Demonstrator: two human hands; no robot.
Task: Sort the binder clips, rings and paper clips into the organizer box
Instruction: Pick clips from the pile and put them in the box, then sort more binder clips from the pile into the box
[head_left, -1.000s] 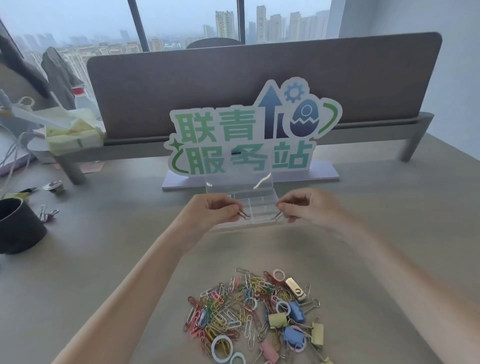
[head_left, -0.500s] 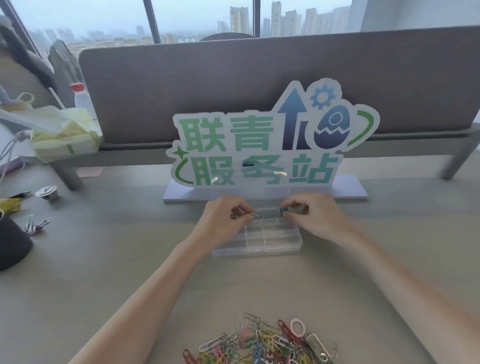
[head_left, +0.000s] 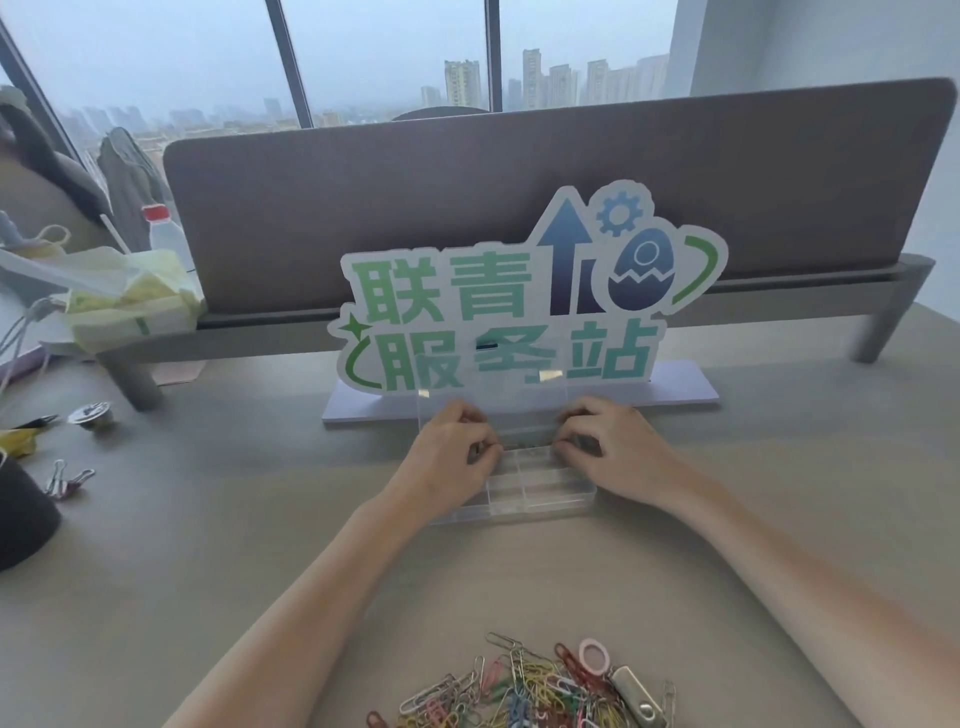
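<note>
Head view: clear box (head_left: 524, 488) lies on the worktop (head_left: 208, 545), long side left-right, lid raised behind. My left hand (head_left: 447, 457) and right hand (head_left: 613, 447) curl over its far compartments, likely dropping clips; what they pinch is hidden. Clip pile (head_left: 524, 691) waits nearer me.

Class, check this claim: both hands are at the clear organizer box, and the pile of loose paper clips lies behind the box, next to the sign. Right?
Not quite. The head view shows the paper clips in front of the organizer box, nearer the person. Both the left hand and right hand are at the box.
</note>
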